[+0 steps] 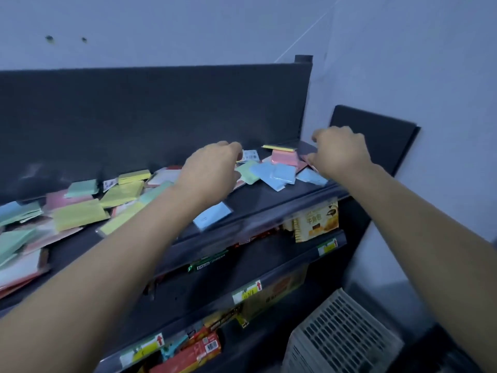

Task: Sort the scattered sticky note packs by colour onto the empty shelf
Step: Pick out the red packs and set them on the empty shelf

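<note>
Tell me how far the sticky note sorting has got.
Early. Done: only a small pink stack and some blue packs gathered at the right end of the shelf. In hand: the left hand and right hand reach there with curled fingers; what they hold is blurred. Left: mixed green, yellow and pink packs sprawl leftward.

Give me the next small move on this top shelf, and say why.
Probably the right hand should draw the loose blue packs together into one pile. They lie overlapping between it and the left hand, beside a pink pack with a yellow one on it, so colours are mixed at that end of the shelf. Whether either hand already holds a pack is unclear.
</note>
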A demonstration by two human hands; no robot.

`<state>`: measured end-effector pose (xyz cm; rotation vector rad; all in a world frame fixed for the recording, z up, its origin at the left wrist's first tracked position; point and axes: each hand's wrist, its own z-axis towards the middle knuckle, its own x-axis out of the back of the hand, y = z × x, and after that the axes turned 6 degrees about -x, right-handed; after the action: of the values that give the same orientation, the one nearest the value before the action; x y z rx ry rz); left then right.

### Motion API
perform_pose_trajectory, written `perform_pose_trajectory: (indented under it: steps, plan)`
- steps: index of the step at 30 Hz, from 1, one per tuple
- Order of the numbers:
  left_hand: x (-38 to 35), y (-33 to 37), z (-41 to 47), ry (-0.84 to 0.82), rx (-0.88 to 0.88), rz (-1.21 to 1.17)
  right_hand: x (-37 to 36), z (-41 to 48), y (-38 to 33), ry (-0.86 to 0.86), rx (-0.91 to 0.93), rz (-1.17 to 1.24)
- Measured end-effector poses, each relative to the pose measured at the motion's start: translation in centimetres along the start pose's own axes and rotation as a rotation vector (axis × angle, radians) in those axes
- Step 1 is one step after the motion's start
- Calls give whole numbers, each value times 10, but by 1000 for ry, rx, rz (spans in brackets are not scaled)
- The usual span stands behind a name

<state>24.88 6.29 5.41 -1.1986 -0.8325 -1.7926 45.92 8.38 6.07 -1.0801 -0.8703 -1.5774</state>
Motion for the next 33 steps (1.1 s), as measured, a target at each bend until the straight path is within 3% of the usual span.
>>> perform_pose_trajectory:
  steps: [4,12,23,33]
  plan:
    - [-5,0,6,-3,-14,-20,-8,10,4,-79,-97,85]
    - [-42,15,73,-39,-64,-65,-64,74,23,-168,-103,192]
    - [-103,26,160,-125,40,-54,-138,164,53,-622,-142,267]
    - [-122,28,183,-148,119,-66,-153,187,41,-789,-122,312]
